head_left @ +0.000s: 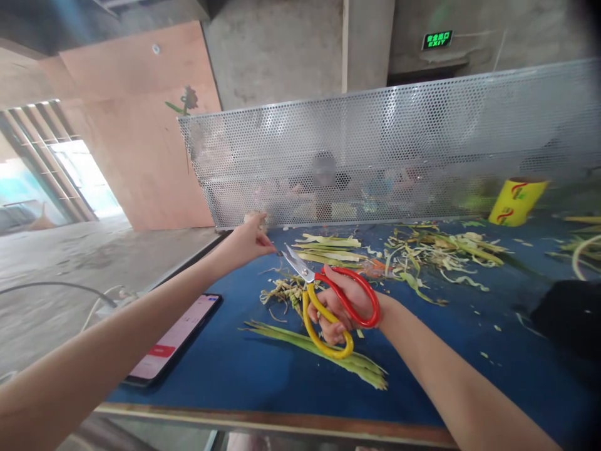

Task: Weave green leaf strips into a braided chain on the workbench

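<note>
My right hand [342, 305] grips a pair of scissors [328, 299] with one red and one yellow handle loop, the short steel blades pointing up-left over the blue table [244, 363]. My left hand [245, 243] reaches out to the table's far left corner, fingers pinched together near the blade tips; what they hold is too small to make out. A small pale lump [256, 218] sits just behind that hand. Green stalks [323, 354] lie under the scissors, and a heap of trimmed bits [284, 291] lies beside the blades.
A phone [176, 338] with a lit screen lies at the table's left edge. Peeled husks and strips [436, 250] are strewn across the back. A perforated metal screen [385, 156] walls the far side, with a person behind it. A yellow container [515, 202] stands far right; a dark object [570, 313] sits at right.
</note>
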`<state>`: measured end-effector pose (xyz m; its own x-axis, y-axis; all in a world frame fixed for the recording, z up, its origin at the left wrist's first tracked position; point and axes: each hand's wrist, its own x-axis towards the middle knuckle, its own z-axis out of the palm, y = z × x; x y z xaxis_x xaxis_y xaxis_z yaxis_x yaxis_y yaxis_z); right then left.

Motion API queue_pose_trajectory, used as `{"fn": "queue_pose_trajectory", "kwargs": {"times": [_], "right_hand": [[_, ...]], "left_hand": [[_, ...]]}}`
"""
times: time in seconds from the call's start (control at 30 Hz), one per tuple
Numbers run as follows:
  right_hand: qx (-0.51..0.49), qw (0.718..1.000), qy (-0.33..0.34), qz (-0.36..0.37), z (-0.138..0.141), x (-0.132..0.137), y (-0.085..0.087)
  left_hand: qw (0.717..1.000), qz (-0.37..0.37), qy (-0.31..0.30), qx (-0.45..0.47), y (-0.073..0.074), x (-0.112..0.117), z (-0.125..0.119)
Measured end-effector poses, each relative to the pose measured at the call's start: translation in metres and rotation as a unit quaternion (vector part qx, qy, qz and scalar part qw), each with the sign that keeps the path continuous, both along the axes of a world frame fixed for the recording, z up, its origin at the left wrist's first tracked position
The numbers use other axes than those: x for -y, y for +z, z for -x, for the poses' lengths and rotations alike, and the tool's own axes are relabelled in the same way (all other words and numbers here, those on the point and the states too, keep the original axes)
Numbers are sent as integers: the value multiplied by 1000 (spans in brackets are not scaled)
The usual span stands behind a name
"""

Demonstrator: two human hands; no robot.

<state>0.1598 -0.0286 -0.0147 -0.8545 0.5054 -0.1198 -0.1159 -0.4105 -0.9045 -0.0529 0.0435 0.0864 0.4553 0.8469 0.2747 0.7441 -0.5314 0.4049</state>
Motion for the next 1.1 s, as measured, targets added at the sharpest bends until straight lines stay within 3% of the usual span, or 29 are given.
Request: {"fn": "queue_pose_trajectory", "kwargs": {"times": [0.33,0.47,0.57,0.7,0.9,1.1], "right_hand": [[-2,999,25,32,0,1,2],[11,998,-13,53,0,0,1],[6,997,-40,68,0,-1,1],[-6,996,-36,77,1,-4,-2],[-34,997,-48,48,0,-5,-4],[-18,1000,-18,12,4,-3,-1]], "left_hand": [[996,65,19,62,6,8,-15],[986,129,27,102,7,13,-18],[976,178,7,121,3,15,-16],[977,179,-3,118,-6,15,-7],[964,229,5,134,-19,11,7],[959,232,12,162,-24,7,11]]}}
